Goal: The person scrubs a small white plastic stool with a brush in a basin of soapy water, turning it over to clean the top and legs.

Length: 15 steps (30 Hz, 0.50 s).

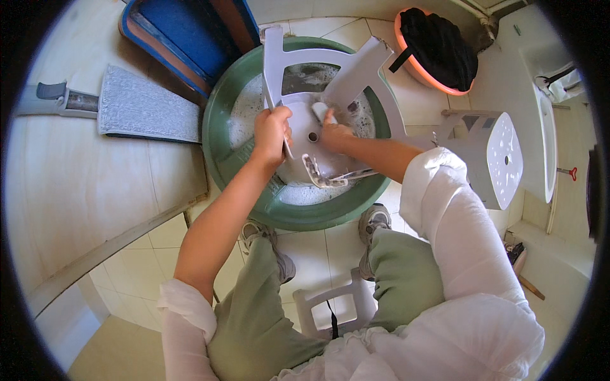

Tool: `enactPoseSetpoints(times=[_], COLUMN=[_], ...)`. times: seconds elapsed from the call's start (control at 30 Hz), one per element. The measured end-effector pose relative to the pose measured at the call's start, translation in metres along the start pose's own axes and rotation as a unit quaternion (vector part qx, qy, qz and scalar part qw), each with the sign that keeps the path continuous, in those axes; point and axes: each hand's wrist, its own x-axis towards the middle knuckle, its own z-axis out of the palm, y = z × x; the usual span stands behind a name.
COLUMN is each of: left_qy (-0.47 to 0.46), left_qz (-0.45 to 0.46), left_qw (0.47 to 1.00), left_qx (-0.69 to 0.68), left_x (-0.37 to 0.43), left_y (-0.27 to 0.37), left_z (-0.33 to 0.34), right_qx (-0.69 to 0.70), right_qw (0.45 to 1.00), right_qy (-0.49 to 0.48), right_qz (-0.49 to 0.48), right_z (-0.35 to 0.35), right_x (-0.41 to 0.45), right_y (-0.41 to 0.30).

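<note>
An upturned white plastic stool [310, 112] rests in a green plastic basin [223, 126] of sudsy water [312, 195]. Its legs point up, and the underside of the seat with a round hole faces me. My left hand [272, 131] grips the edge of a leg on the left side. Inside the stool, my right hand [337, 135] holds a pale scrubbing brush [323, 112] against the underside of the seat, index finger laid along its back. The bristles are mostly hidden.
A second white stool [505, 162] lies on its side at right, wet with suds. Black cloth [441, 50] fills an orange basin [399, 33]. A flat mop [150, 105] and a blue-and-brown board-like item [186, 38] stand at left. A white washbasin [548, 138] is far right.
</note>
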Motion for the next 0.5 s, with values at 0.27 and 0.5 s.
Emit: enactPoseSetpoints(times=[0.27, 0.5], left_qy=[-0.037, -0.023], left_qz=[-0.037, -0.034], left_qw=[0.998, 0.999], left_qx=[0.021, 0.028], left_x=[-0.004, -0.005], left_y=[0.009, 0.008], left_z=[-0.008, -0.006], right_qx=[-0.029, -0.021], right_qw=[0.991, 0.997], right_qy=[0.014, -0.019], right_qz=[-0.133, -0.078], right_z=[-0.032, -0.026], right_x=[-0.01, -0.018], right_y=[0.015, 0.037])
